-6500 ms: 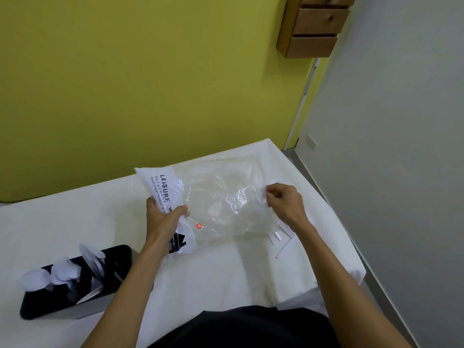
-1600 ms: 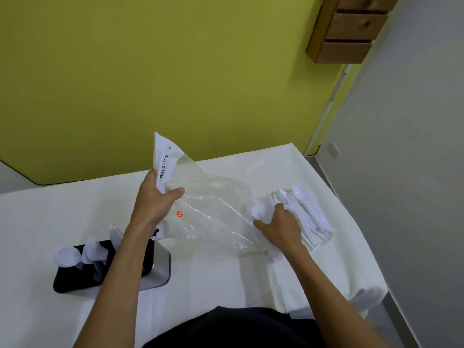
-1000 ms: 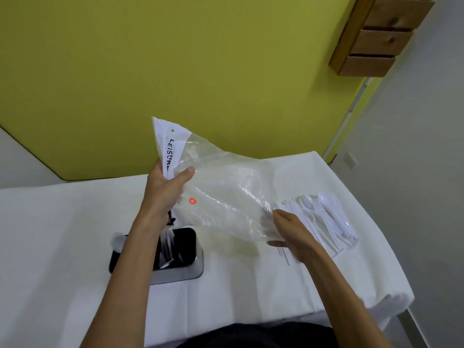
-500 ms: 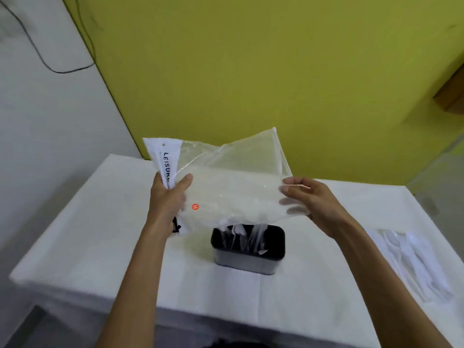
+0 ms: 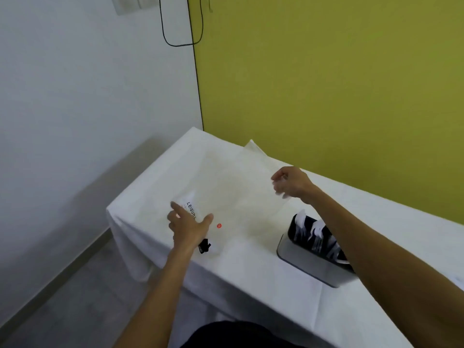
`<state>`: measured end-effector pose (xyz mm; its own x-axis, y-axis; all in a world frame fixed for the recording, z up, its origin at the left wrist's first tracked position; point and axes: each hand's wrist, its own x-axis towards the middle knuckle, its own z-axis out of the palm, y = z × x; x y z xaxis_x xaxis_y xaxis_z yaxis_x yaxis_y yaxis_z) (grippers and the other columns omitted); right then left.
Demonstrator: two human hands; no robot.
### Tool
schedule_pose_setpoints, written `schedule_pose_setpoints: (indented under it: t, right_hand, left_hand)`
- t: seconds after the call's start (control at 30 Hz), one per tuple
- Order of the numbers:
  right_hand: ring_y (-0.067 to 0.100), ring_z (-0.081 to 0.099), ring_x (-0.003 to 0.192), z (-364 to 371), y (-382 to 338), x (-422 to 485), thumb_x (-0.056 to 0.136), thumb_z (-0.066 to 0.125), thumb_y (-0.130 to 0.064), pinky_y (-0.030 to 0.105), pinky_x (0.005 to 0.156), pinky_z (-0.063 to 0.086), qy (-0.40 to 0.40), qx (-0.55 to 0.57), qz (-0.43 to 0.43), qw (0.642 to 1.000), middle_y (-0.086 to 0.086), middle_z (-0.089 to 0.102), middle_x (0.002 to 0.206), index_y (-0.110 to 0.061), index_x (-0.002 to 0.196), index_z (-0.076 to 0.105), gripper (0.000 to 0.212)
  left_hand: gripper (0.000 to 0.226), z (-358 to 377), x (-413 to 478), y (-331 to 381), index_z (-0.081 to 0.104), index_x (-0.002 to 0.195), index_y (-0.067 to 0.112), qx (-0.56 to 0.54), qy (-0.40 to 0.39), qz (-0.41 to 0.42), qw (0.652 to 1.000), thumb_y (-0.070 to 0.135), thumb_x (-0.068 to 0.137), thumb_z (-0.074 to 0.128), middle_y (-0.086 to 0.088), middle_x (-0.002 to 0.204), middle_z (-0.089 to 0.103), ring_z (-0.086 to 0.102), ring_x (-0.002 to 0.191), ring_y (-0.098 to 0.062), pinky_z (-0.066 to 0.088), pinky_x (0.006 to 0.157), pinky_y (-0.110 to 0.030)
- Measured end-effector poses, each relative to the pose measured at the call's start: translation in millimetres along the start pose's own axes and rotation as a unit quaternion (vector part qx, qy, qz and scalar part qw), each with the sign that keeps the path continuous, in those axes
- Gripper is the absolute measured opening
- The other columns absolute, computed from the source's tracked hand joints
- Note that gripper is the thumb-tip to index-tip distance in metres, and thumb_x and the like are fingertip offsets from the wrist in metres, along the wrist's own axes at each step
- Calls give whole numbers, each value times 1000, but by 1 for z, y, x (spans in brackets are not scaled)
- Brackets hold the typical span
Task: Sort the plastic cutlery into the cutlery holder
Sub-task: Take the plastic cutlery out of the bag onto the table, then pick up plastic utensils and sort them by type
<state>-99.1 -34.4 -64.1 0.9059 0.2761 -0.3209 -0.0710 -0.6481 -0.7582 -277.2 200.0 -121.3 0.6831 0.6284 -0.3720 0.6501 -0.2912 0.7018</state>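
An empty clear plastic bag (image 5: pixel 238 187) with a white printed label lies flat on the left end of the white-clothed table (image 5: pixel 251 285). My left hand (image 5: pixel 188 227) is over the label end, fingers straight and spread, thumb out. My right hand (image 5: pixel 291 182) hovers at the bag's far right edge with curled fingers; blur hides whether it pinches the plastic. The cutlery holder (image 5: pixel 301 259), grey outside and black inside, stands to the right under my right forearm, with white plastic cutlery (image 5: pixel 316 227) sticking out of it.
The table's left edge and corner (image 5: pixel 110 212) drop to a grey floor. A white wall with a hanging black cable (image 5: pixel 163 28) is on the left and a yellow-green wall is behind the table. The loose cutlery pile is out of view.
The bag went from held up over the holder to lying on the table's left end. My left hand has opened and let go of the label. The view swung left.
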Motion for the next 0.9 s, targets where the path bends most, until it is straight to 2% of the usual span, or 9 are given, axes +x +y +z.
schedule_pose_setpoints:
  t: [0.07,0.13,0.2,0.3,0.4,0.5,0.6,0.73,0.9]
  right_hand:
    - [22,66,63,11,0,12,82,60,4,29,53,56,0,-24,19,1000,18,72,94,-11,89,66,18]
    - [27,68,69,19,0,20,81,59,2,36,62,61,13,-42,32,999,19,71,101,-12,92,65,19]
    - [31,69,85,25,1,25,82,62,-3,41,75,61,28,-82,26,996,14,67,110,-13,101,64,22]
    - [27,59,113,23,0,23,85,67,-15,37,88,53,27,-155,14,987,9,59,125,-12,117,63,32]
    - [25,51,125,13,6,21,88,67,-18,33,94,45,19,-188,14,982,8,55,134,-12,123,61,36]
    - [25,51,125,0,12,15,88,67,-19,35,98,45,27,-183,19,983,8,55,135,-11,125,60,38]
    - [24,53,121,-17,18,0,88,69,-21,34,94,46,57,-138,33,988,6,57,131,-12,126,60,40]
    - [23,57,112,-42,28,-30,87,70,-23,32,90,46,121,-85,28,989,3,59,123,-14,124,61,39]
    - [19,60,110,-84,63,-86,85,72,-23,33,93,49,217,-42,55,974,1,64,118,-14,120,64,37]
  left_hand:
    - [102,15,-8,-4,-3,160,20,133,-11,95,986,55,90,63,-11,165,-10,-3,152,-34,16,117,-59]
    - [77,33,-12,-5,16,159,29,230,-69,192,952,58,96,50,-9,167,-9,-10,153,-31,6,119,-60]
    - [57,51,-12,-5,28,155,36,288,-117,245,918,54,102,39,-8,167,-4,-10,154,-30,1,119,-60]
    - [50,70,-3,-9,25,155,39,355,-142,235,894,48,106,28,-13,167,-1,-7,154,-33,0,120,-61]
    - [52,76,11,-12,18,157,37,405,-149,208,878,46,107,25,-18,166,0,-5,153,-36,3,119,-64]
    - [55,77,18,5,16,157,34,407,-173,170,881,49,105,26,-20,165,1,-3,152,-38,3,117,-64]
    - [57,79,10,44,22,156,31,386,-200,159,886,52,104,29,-21,161,13,8,150,-39,5,118,-59]
    - [50,90,-16,108,40,149,28,285,-194,256,903,47,103,38,-17,152,37,32,140,-37,25,115,-52]
    - [39,122,-77,178,57,136,23,183,-221,400,870,36,100,48,-13,139,54,45,130,-34,36,108,-43]
